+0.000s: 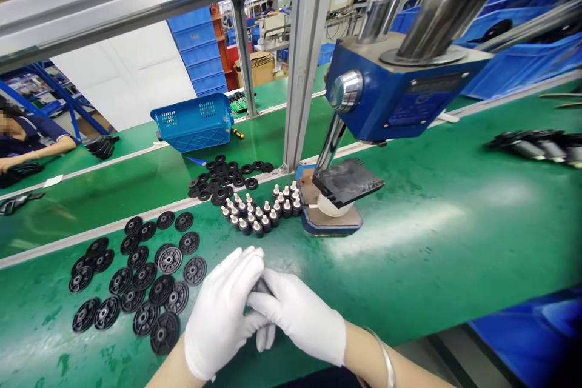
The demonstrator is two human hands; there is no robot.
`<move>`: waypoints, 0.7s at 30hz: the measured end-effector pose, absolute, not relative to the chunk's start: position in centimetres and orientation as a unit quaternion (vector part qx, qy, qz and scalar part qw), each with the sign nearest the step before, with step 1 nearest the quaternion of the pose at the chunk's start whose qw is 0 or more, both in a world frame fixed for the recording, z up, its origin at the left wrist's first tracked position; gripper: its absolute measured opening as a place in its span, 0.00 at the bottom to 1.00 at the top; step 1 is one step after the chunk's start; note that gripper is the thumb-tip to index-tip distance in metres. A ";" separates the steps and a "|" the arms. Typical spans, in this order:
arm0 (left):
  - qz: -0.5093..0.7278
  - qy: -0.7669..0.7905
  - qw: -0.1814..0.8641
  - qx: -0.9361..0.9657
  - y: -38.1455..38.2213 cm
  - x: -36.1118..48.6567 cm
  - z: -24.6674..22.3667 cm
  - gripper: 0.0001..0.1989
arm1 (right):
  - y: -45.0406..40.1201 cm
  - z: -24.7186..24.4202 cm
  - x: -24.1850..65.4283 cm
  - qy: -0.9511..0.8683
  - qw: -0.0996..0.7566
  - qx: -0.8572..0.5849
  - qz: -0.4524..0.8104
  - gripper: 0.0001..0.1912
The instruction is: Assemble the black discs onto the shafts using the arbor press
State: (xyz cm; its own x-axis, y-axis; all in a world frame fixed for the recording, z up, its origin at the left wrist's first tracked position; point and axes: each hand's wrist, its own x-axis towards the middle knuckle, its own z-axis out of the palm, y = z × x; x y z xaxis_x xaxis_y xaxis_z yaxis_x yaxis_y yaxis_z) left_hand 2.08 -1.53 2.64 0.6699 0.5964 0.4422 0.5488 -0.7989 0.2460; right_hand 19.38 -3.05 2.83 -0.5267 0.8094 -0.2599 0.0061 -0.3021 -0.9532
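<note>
Both hands wear white gloves and meet at the lower middle, above the green table [409, 267]. My left hand [225, 309] is curled round a dark part [260, 287] that is mostly hidden. From the right, my right hand [295, 315] closes on the same dark part, its fingers touching the left glove. Black spoked discs [144, 276] lie spread to the left of my hands. Beyond my hands stand several black pieces with white tips [257, 213], grouped beside the foot of a blue press [331, 221].
Small black rings [220, 176] lie by a blue basket [193, 124]. A metal post [302, 60] rises behind the press, whose blue head [400, 91] overhangs the table. Black and silver parts [541, 147] lie far right. A person [34, 133] sits at the far left.
</note>
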 end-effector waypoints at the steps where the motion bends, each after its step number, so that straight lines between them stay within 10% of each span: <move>1: 0.252 0.326 0.050 0.910 -1.7 2.2 2.6 0.40 | -3.1 2.8 19.4 -0.512 0.286 -0.395 0.707 0.09; 11: 0.282 0.314 0.244 0.873 1.0 3.3 4.1 0.37 | -0.6 2.5 18.8 -0.501 0.367 -0.408 0.669 0.13; 15: 0.387 0.407 0.349 0.750 0.7 3.7 4.0 0.06 | 0.4 1.5 18.6 -0.509 0.387 -0.363 0.678 0.13; 21: 0.413 0.632 0.120 0.645 7.8 -2.2 0.7 0.19 | 1.6 0.2 20.8 -0.469 0.428 -0.348 0.690 0.21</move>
State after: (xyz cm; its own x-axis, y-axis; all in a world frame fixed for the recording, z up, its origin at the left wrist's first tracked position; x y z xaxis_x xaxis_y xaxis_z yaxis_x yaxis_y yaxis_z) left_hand -2.17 7.82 0.66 -0.1394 0.9141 0.3807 0.7156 -0.1728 0.6768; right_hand 20.82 1.59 0.18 -0.3922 0.9165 -0.0792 -0.2640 -0.1946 -0.9447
